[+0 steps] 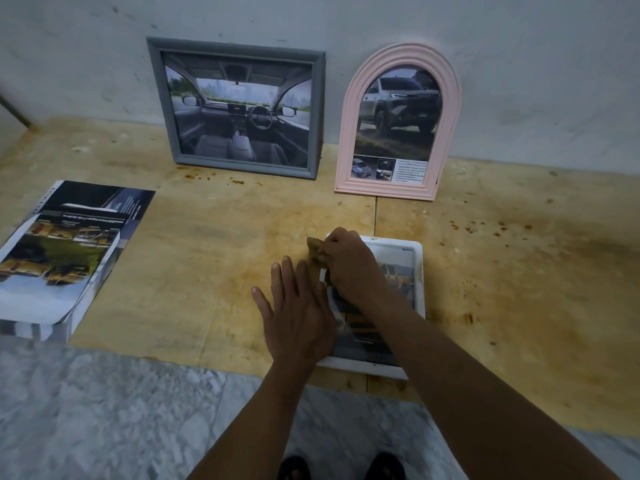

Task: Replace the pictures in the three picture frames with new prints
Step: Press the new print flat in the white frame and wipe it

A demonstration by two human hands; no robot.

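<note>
Right hand grip pinching print corner over white frame; left hand flat, open, at 9 o'clock.

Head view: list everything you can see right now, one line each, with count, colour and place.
grey frame: 1, grey, leaning on the wall, back left; holds a car-interior print
pink frame: 1, pink, arched, leaning on the wall, back right; holds a truck print
white frame: 1, white, flat on the board under the hands; a print lies in it
brochures: a stack, dark and white, on the board at left
board: 1, stained tan wood, on the floor
floor: grey marble, near edge
wall: grey-white, behind
left hand: flat at the white frame's left edge
right hand: pinching something small at the frame's top left corner
</note>
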